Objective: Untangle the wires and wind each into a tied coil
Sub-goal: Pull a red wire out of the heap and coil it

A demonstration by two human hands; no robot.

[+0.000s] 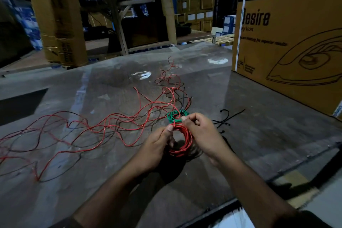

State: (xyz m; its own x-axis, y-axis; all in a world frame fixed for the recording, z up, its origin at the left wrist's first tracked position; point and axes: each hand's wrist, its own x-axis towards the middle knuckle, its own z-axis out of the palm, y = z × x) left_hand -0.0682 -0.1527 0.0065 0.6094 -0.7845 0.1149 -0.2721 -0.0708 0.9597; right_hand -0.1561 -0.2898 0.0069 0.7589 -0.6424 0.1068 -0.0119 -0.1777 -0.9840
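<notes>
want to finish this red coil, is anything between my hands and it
Nothing visible: the left hand and right hand already grip the red coil. The green coil lies just behind it.

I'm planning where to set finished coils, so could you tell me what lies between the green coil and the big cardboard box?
In the head view, only black cable ties lie on the table between the green coil and the cardboard box.

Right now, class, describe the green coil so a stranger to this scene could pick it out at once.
Start at the big cardboard carton on the right of the grey table, then look left toward the two hands near the middle. Just beyond the right hand lies the green coil, small and wound. It is the only green wire; the rest are red or black.
</notes>
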